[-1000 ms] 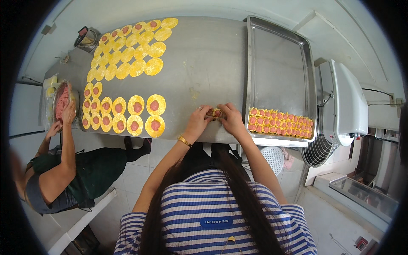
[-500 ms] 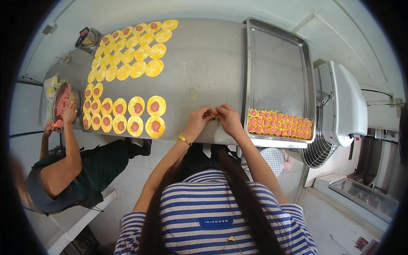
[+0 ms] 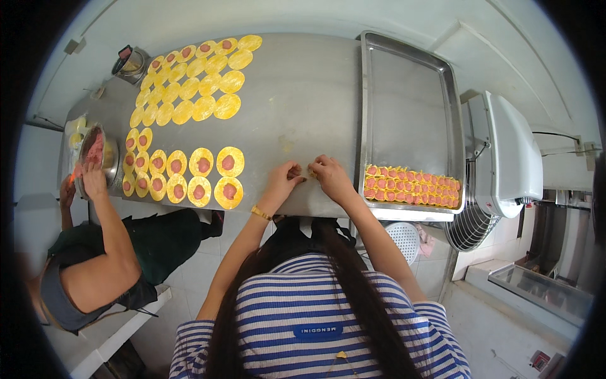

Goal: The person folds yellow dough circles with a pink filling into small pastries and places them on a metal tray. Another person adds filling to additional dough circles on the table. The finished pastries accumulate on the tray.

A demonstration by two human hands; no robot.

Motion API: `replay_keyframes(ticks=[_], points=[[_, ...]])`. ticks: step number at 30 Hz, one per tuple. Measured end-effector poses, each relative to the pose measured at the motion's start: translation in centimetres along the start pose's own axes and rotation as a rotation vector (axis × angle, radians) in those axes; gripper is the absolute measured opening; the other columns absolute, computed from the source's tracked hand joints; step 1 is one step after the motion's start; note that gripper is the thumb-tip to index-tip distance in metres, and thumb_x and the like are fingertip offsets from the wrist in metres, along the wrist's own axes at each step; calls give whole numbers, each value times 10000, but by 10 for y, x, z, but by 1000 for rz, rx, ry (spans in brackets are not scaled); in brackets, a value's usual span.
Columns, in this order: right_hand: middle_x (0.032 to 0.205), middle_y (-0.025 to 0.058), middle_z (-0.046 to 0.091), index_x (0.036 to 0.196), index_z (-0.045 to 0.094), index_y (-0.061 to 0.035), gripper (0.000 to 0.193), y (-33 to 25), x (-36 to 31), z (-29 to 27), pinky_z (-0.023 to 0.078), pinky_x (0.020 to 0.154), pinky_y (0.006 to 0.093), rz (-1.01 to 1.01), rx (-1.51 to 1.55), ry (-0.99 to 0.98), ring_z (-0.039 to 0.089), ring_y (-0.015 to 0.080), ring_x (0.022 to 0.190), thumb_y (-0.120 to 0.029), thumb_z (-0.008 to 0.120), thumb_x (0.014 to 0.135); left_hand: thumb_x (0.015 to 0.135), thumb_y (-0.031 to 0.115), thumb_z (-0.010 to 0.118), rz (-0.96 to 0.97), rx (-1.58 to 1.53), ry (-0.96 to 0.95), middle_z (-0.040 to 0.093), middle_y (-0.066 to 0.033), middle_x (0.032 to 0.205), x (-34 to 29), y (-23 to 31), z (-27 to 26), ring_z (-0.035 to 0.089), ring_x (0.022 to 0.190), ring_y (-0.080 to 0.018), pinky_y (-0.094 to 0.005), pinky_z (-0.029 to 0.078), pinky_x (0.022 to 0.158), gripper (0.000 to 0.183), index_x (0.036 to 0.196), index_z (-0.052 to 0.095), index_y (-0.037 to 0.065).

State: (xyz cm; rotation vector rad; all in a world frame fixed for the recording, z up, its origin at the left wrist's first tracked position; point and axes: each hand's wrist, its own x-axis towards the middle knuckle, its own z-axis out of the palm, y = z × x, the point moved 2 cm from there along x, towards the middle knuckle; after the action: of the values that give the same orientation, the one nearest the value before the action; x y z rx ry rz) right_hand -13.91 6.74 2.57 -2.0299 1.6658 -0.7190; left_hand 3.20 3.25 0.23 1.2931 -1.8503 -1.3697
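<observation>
In the head view, the left hand [image 3: 281,184] was over the near part of the table [image 3: 309,95], thumb and forefinger curved toward each other with a narrow gap between the tips and nothing visible between them. The right hand [image 3: 332,180] was just beside it, its fingers pinched close around a small yellow-edged dumpling [image 3: 312,171], mostly hidden by them. That dumpling was near the table's front edge, between the left hand and a large metal tray [image 3: 410,107]. Finished dumplings [image 3: 413,186], yellow with pink tops, stood packed in rows across the tray's near end. To the left of the hands lay round yellow wrappers [image 3: 201,162], each with a lump of pink filling in the middle. Farther back, more wrappers lay in rows, most of them plain, several in the farthest row topped with filling. At the table's left end, a co-worker's hand [image 3: 95,181] was at a metal bowl [image 3: 112,153] of pink filling. A white machine [image 3: 512,155] stood right of the tray.
</observation>
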Motion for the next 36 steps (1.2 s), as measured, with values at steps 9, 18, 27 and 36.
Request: replay_keyframes(ticks=[9,18,27,36], points=[[936,109,640,1008,682,-86,304,82,-6,-109,532,714,352,379,-85,196,649,288,803,7,659,719,781,47,695,-54,-20,41,665,-79,818,-36,4,-34,648,755,-154,-276,526,705,203,956,614,-16],[942,123,654,1003,698,-85,390,104,-14,-99,526,749,364,297,-116,-75,652,289,799,60,601,653,786,59,699,-45,12,12,674,-102,835,-41,7,-30,669,778,-177,-281,534,715,210,967,620,-12],[940,160,663,861,705,-43,231,101,-13,-106,512,735,403,244,5,-150,636,345,801,6,599,661,801,38,672,-74,26,-20,675,-101,873,-46,0,-29,666,799,-169,-279,528,735,199,989,619,-1],[795,253,611,815,655,10,161,112,-8,-104,472,692,446,335,-66,-308,614,407,783,-8,560,686,846,59,617,-102,-13,136,680,-103,878,-52,0,-97,665,800,-167,-283,520,726,184,1024,629,11]])
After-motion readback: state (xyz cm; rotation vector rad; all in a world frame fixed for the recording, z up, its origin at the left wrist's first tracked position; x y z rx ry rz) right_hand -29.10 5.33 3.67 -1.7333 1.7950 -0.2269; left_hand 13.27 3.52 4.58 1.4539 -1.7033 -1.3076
